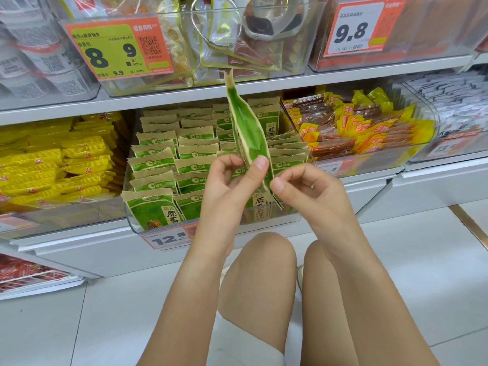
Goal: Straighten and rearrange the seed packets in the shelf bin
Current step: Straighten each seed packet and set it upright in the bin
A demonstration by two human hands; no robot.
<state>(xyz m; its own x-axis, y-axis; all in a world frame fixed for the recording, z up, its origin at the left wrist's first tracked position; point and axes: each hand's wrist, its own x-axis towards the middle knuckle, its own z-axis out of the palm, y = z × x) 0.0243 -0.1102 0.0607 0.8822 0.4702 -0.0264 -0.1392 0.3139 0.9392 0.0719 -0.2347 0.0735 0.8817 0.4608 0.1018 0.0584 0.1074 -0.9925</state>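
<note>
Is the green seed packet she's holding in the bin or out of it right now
Out. The green seed packet stands edge-on above the clear bin, pinched by the left hand and right hand.

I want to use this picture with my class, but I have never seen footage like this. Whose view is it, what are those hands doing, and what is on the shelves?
There is no machine here: a person wears a camera on the head, so you look down at their own bare arms and knees in a shop aisle. The left hand and right hand both pinch one green and tan paper seed packet, held edge-on and upright. Behind it is a clear plastic shelf bin filled with rows of matching green packets, with an orange price tag reading 12.8. Yellow snack packs fill the bin to the left, and red and yellow wrapped snacks the bin to the right.
</note>
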